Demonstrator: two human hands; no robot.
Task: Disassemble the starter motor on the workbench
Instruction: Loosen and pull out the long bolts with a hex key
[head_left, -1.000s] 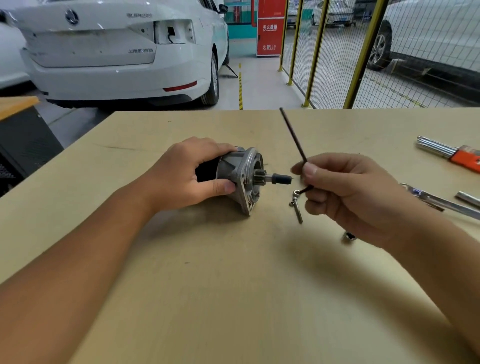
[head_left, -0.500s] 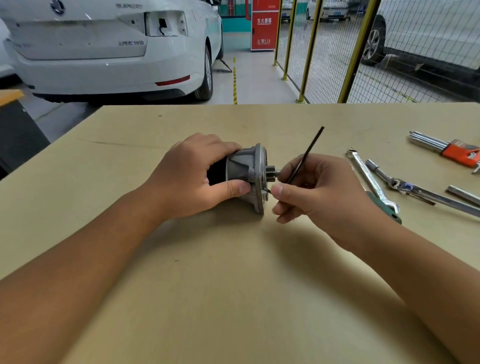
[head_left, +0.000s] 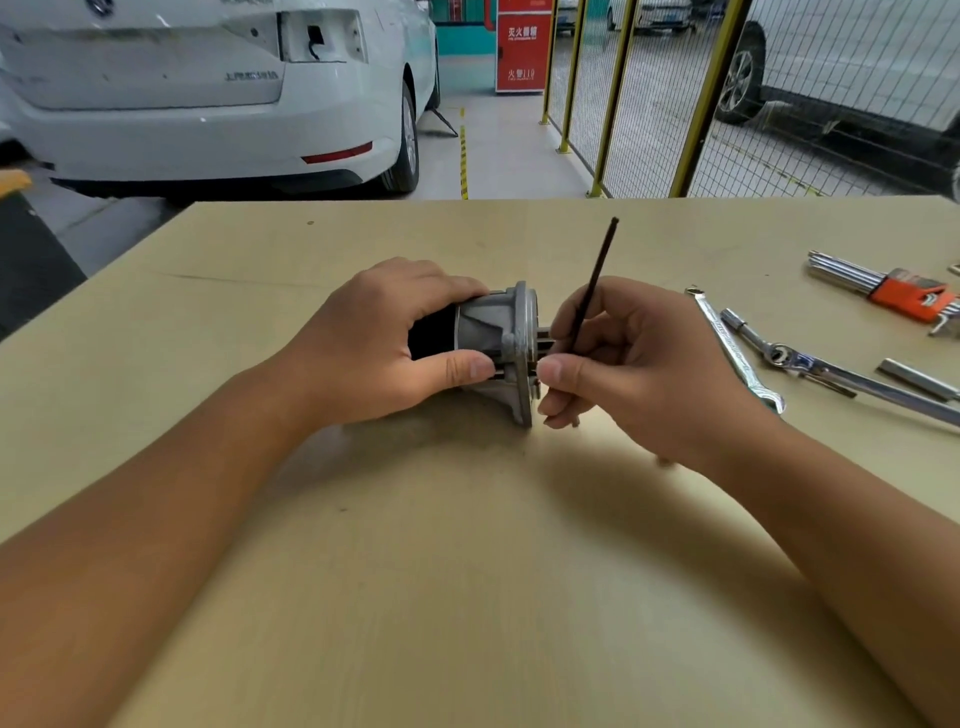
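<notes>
The starter motor (head_left: 493, 338) lies on its side in the middle of the workbench (head_left: 467, 571), its grey flange facing right and its black body under my palm. My left hand (head_left: 384, 343) grips the motor body from the left. My right hand (head_left: 623, 364) is closed on a thin black hex key (head_left: 597, 275). The key's long arm points up and slightly right. Its short end sits at the flange face, hidden by my fingers. The motor shaft is mostly covered by my right hand.
A combination wrench (head_left: 732, 353), a ratchet handle (head_left: 831, 374) and a small metal bar (head_left: 914, 379) lie right of my right hand. An orange-holder hex key set (head_left: 904, 296) sits further back right. A white car and a yellow mesh fence stand beyond the bench.
My right hand has brought the hex key from right of the shaft up against the flange face. The key's long arm has swung from leaning left to leaning right. My left hand kept its hold.
</notes>
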